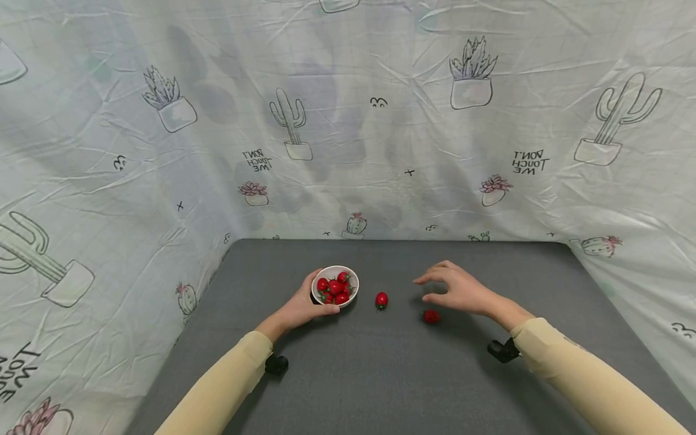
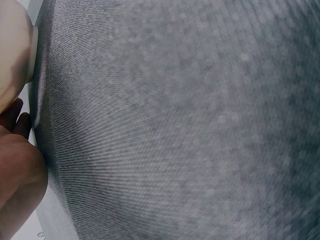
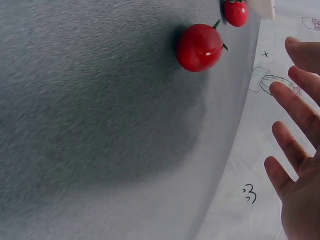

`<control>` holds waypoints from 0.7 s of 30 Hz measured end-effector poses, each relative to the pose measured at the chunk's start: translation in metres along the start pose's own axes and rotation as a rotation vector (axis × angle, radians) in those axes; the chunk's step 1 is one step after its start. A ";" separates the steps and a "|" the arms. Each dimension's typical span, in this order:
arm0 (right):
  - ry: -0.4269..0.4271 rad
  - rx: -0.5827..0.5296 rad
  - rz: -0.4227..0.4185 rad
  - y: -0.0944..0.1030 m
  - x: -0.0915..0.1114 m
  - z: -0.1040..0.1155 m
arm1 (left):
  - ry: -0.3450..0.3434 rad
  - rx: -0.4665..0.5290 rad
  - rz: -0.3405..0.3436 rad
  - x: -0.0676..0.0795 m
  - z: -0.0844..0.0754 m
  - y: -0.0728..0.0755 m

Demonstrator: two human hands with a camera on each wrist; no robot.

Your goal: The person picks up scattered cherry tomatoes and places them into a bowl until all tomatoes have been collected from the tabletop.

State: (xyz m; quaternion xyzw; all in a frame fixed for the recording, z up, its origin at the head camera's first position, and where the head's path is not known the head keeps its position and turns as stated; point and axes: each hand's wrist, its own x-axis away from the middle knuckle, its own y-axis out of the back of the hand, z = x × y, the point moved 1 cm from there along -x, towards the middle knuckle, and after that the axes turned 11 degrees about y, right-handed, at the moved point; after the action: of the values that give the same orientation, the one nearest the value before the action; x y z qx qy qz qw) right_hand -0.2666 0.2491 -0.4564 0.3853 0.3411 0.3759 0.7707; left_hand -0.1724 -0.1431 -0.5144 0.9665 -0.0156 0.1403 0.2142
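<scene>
My left hand [image 1: 302, 308] holds a small white bowl [image 1: 331, 272] from its left side, thumb along the near edge. Several red cherry tomatoes [image 1: 335, 287] with green stems fill it. In the left wrist view, only the bowl's pale outer wall [image 2: 14, 47] and part of the hand show at the left edge. To the right of the bowl, one cherry tomato [image 1: 382, 300] lies on the table. Another cherry tomato [image 3: 200, 47] sits below my right hand [image 1: 462, 290], which hovers with fingers spread and nothing in them.
The tomatoes lie on a dark grey cloth-covered table [image 1: 348, 374]. Behind and beside it hangs a pale curtain [image 1: 348, 121] printed with cacti and potted plants. Black straps with small devices [image 1: 502, 350] sit at both wrists, below the yellow sleeves [image 1: 587, 374].
</scene>
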 end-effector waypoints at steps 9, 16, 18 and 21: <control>-0.005 0.032 0.023 0.000 0.017 0.003 | 0.007 -0.011 -0.008 0.002 -0.003 0.000; 0.055 0.098 0.013 -0.007 0.029 0.003 | 0.009 0.007 -0.007 0.001 -0.002 -0.001; 0.071 0.125 0.002 -0.009 0.032 0.003 | 0.010 0.008 -0.007 0.001 -0.002 -0.001; 0.083 0.154 -0.011 -0.014 0.036 0.002 | 0.006 0.009 -0.006 0.001 -0.002 -0.001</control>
State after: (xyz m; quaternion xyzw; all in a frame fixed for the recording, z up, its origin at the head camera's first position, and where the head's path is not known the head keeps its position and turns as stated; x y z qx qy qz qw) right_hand -0.2435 0.2730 -0.4759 0.4256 0.4025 0.3599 0.7262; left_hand -0.1715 -0.1414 -0.5130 0.9671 -0.0115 0.1428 0.2102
